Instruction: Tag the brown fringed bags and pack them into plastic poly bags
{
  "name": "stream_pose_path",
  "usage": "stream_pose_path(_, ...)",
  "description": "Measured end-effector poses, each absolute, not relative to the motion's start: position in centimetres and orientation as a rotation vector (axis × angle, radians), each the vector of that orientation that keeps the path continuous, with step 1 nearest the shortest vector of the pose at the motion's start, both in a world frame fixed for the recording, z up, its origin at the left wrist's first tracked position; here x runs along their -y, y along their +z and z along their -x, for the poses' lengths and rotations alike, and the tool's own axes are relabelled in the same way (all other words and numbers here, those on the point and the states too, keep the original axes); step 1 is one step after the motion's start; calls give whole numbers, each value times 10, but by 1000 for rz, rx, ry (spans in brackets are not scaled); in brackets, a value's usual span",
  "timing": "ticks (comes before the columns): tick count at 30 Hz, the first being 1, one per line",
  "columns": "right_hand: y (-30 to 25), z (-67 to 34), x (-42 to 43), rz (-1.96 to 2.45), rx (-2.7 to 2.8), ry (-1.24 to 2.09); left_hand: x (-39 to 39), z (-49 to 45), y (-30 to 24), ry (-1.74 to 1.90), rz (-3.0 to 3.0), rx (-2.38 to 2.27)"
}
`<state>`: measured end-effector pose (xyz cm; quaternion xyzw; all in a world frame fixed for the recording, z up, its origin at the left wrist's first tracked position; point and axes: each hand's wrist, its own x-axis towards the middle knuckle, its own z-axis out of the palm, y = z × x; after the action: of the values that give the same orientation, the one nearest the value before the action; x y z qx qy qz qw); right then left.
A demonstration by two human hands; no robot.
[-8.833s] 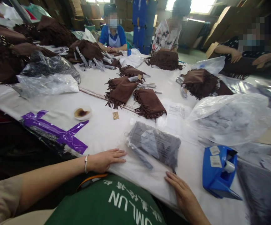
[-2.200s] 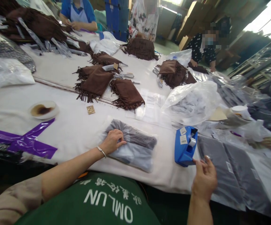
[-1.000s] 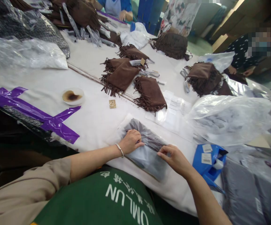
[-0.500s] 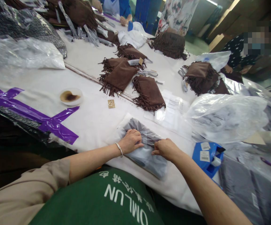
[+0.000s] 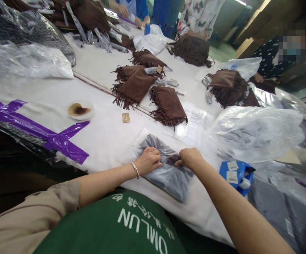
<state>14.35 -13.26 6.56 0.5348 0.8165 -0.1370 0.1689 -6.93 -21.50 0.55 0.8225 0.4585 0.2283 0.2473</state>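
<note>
A clear plastic bag with a dark grey folded item inside (image 5: 168,176) lies at the near edge of the white table (image 5: 107,137). My left hand (image 5: 149,160), with a bracelet on the wrist, presses on the bag's left part with curled fingers. My right hand (image 5: 188,157) is closed in a pinch on the bag's upper fold, close to the left hand. A blue tape dispenser (image 5: 236,174) stands just right of the bag.
Brown fringed pouches (image 5: 167,106) lie mid-table, with more heaped farther back. A large clear bag (image 5: 256,132) sits to the right above grey packed bags (image 5: 282,211). Purple tape (image 5: 36,128), a small stained dish (image 5: 80,110) and a tag (image 5: 125,117) lie left. Other people work at the far side.
My right hand left the tape dispenser, came onto the bag beside my left hand and slid a little up along the fold. My left hand has stayed pressed on the bag.
</note>
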Motion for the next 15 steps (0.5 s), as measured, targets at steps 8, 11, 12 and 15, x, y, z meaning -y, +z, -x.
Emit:
stream_pose_path(8,87,-146,200,-2151,-2459,-1560,216,71,6,732,-2167,-1317)
stream_pose_path(11,74,-126,249,-2238,-1730,-3136,218,71,16,772,-2130,-1341)
stream_pose_path(12,71,-120,260,-2172,-1411,-3422,220,71,23,798,-2127,-1327)
stream_pose_path(15,73,-112,277,-2048,-801,-3758,229,67,52,896,-2133,-1217)
